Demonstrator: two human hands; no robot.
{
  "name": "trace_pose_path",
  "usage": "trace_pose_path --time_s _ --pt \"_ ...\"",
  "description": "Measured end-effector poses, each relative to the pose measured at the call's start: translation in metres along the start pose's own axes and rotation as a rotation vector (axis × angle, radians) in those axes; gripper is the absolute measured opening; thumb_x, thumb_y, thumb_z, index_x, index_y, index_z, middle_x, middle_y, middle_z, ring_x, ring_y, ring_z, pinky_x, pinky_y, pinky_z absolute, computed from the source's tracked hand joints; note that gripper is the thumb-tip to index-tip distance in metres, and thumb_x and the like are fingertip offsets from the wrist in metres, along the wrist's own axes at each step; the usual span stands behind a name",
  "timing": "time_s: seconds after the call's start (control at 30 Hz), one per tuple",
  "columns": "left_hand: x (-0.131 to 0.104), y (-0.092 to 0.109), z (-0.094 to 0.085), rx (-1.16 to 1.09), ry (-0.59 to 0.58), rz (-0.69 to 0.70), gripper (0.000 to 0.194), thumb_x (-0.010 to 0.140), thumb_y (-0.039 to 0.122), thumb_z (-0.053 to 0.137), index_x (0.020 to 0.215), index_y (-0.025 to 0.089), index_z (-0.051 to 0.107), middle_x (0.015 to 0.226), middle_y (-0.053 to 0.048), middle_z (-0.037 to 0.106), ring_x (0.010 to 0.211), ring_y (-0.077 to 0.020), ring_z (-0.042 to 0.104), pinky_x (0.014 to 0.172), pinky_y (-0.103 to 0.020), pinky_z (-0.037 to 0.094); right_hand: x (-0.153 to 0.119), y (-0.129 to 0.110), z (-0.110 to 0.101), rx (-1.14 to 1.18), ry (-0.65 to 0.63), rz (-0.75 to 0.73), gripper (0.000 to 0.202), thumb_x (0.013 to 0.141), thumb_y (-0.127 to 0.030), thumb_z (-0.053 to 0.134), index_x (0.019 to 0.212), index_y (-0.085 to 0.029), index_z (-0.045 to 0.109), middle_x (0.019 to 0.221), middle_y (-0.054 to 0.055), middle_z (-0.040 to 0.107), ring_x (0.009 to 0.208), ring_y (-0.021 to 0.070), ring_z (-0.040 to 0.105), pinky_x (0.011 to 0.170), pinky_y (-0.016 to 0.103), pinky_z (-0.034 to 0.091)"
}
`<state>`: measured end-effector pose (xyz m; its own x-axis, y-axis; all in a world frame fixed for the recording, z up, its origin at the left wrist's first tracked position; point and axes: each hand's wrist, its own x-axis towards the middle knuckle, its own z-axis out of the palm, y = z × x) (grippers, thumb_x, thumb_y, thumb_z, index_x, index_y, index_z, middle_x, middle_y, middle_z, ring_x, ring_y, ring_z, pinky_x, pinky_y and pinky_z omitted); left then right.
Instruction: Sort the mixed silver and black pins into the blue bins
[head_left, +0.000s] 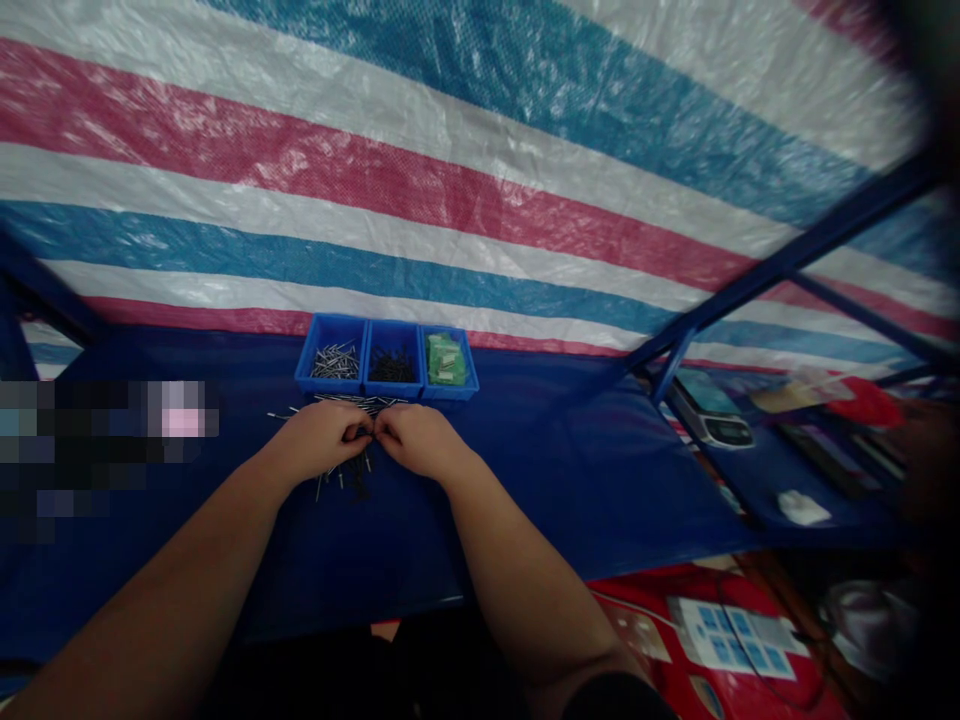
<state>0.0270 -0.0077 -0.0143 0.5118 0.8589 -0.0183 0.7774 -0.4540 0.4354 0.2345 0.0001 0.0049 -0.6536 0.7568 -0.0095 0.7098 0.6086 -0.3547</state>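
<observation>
My left hand [321,436] and my right hand [420,436] meet over the blue tabletop, fingertips almost touching. Both are closed, with fingers curled inward; whatever is between them is too small to make out. Thin metal pins, some silver and some dark [341,478], lie loose under and around the hands. More pins [367,403] form a row just behind the fingers. Past them stand three blue bins side by side. The left bin holds silver pins [335,362], the middle one dark small pieces [393,366], and the right one a green plastic bag [445,360].
Striped plastic sheeting [420,190] hangs behind the table [570,450]. Blue metal frame bars [750,285] slant up on the right. Beyond them, a digital scale [724,425] rests on another surface. Printed sheets [735,635] lie on red material at lower right. The left edge is pixelated.
</observation>
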Motion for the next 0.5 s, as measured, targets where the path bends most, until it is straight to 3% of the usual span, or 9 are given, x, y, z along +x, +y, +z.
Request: trace_pose_path --time_s 0.1,0.23,0.37,0.5 --pt "0.000 0.000 0.000 0.007 0.016 0.007 0.010 0.087 0.026 0.063 0.083 0.020 0.070 0.071 -0.001 0.062 0.068 -0.0185 0.058 0.063 -0.030 0.032 -0.002 0.001 -0.006 0.096 0.125 -0.081 0.010 0.092 -0.018 0.058 0.097 -0.019 0.066 0.098 0.005 0.068 0.088 0.0167 0.062 0.077 0.027 0.045" --pt "-0.001 0.001 0.001 -0.004 0.016 0.008 0.014 0.089 0.026 0.061 0.094 0.023 0.073 0.072 0.000 0.064 0.067 -0.0180 0.058 0.063 -0.030 0.034 0.001 0.003 -0.008 0.245 0.442 -0.170 0.013 0.098 -0.022 0.054 0.101 -0.020 0.065 0.100 0.006 0.067 0.097 0.0176 0.062 0.087 0.030 0.049" --pt "0.000 0.002 -0.001 -0.012 0.012 0.020 0.016 0.089 0.025 0.059 0.096 0.023 0.074 0.074 -0.001 0.066 0.069 -0.0177 0.059 0.065 -0.029 0.036 0.014 0.007 -0.002 0.260 0.680 -0.001 0.016 0.097 -0.021 0.053 0.106 -0.020 0.066 0.102 0.007 0.069 0.099 0.0198 0.063 0.090 0.034 0.050" --pt "0.000 0.003 -0.002 0.002 0.007 0.011 0.017 0.089 0.023 0.058 0.096 0.022 0.073 0.074 -0.001 0.065 0.070 -0.0183 0.060 0.064 -0.029 0.037 0.018 0.011 0.003 0.207 0.687 0.105 0.025 0.091 -0.019 0.059 0.115 -0.017 0.066 0.102 0.008 0.068 0.096 0.0207 0.063 0.090 0.034 0.050"
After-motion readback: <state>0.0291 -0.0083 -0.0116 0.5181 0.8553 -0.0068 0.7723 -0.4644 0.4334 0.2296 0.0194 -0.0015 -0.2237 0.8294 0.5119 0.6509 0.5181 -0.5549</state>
